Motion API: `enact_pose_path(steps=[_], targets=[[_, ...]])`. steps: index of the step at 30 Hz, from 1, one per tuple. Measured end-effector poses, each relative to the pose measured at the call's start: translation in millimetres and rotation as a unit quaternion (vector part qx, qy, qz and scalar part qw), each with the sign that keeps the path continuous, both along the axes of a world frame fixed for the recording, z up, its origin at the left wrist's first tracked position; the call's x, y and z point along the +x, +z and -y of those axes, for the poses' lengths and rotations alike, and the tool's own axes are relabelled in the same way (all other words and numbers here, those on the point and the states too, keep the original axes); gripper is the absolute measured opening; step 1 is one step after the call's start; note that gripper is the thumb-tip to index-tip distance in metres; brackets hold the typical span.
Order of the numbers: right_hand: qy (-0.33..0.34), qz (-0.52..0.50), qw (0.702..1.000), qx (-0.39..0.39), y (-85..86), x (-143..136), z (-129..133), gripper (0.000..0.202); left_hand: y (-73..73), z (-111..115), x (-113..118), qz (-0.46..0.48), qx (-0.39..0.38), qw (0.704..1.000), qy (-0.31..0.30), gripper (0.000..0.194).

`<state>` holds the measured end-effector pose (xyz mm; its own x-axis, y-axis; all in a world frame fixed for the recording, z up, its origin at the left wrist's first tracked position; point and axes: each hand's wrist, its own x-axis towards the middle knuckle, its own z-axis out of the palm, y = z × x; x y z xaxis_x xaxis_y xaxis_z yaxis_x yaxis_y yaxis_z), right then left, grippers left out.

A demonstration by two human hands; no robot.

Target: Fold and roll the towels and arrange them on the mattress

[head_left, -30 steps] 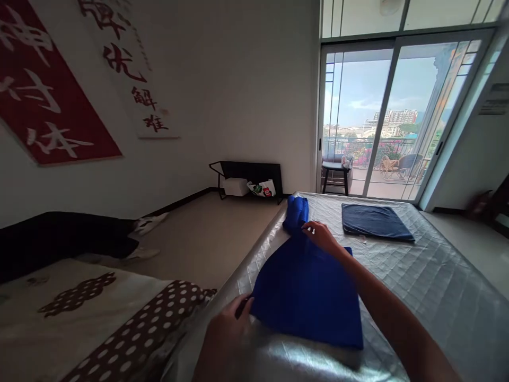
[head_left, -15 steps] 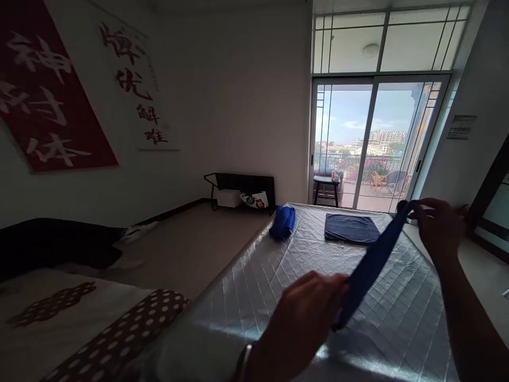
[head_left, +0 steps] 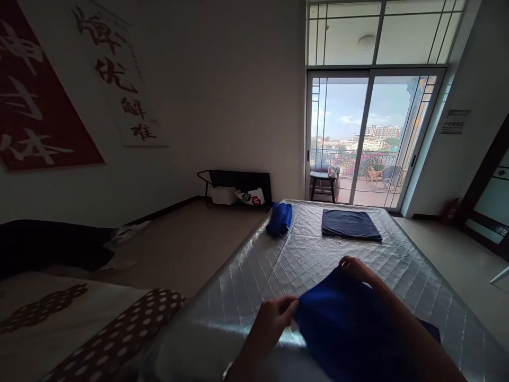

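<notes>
A dark blue cloth (head_left: 338, 318) is stretched between my two hands above the near part of the silver quilted mattress (head_left: 246, 281). My left hand (head_left: 274, 315) pinches its left corner between thumb and fingers. Farther out and to the right, my right hand (head_left: 355, 268) grips the upper edge, and that forearm crosses over the fabric. The cloth's lower part runs out of the frame at the bottom. On the far end of the mattress lie a flat folded navy cloth (head_left: 350, 224) and, to its left, a bundled bright blue cloth (head_left: 279, 218).
A bed with brown polka-dot bedding (head_left: 131, 323) is at the lower left. Against the far wall stands a low black rack (head_left: 254, 183) holding a white box (head_left: 223, 195) and a printed bag (head_left: 251, 197). Sliding glass doors (head_left: 369, 138) open onto a balcony behind the mattress.
My right hand has come down and leftward, and my left hand has shifted slightly left. The cloth, earlier a narrow slanting strip, now spreads out wide. The camera view has turned slightly right.
</notes>
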<state>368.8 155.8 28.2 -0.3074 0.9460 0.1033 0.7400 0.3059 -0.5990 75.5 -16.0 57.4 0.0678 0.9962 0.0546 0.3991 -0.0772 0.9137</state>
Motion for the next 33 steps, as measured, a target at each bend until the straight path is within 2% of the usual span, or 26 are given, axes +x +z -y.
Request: enact_pose_path(steps=[2, 3, 5, 10, 16, 22, 26, 29, 33], targets=[[0.008, 0.007, 1.000, -0.010, -14.6, -13.1, 3.5, 0.017, -33.1, 10.3, -20.1, 0.022, -0.061, 0.998, 0.019, 0.051], [0.011, 0.008, 1.000, -0.014, -17.1, -16.1, 4.1, 0.018, -45.2, 15.6, -27.5, 0.034, -0.082, 0.996, 0.030, 0.052], [0.022, 0.018, 0.999, -0.029, -16.5, -17.1, 3.4, 0.020, -60.2, 24.0, -37.1, 0.054, -0.112, 0.991, 0.043, 0.056], [0.021, 0.057, 0.997, -0.050, -11.8, -19.5, 2.4, 0.017, -71.8, 27.3, -41.1, 0.091, -0.143, 0.985, 0.040, 0.065], [-0.001, 0.064, 0.997, -0.045, -8.3, -37.7, 3.8, 0.006, -82.9, 25.8, -40.4, 0.097, -0.128, 0.986, 0.038, 0.064], [0.013, 0.002, 0.998, -0.061, 16.5, -30.4, 7.1, 0.022, -73.9, 28.9, -38.6, 0.078, -0.110, 0.990, 0.030, 0.065], [0.046, -0.120, 0.989, -0.067, 40.7, -10.6, 19.5, 0.023, -64.6, 29.4, -38.8, 0.068, -0.099, 0.993, 0.016, 0.060], [0.045, -0.198, 0.979, -0.035, 65.5, 7.7, 34.4, 0.031, -43.8, 30.6, -37.9, 0.057, -0.065, 0.996, 0.003, 0.047], [0.016, -0.185, 0.979, 0.081, 105.4, 35.8, 61.1, 0.033, 2.1, 36.2, -29.4, 0.026, 0.044, 0.998, -0.021, 0.029]])
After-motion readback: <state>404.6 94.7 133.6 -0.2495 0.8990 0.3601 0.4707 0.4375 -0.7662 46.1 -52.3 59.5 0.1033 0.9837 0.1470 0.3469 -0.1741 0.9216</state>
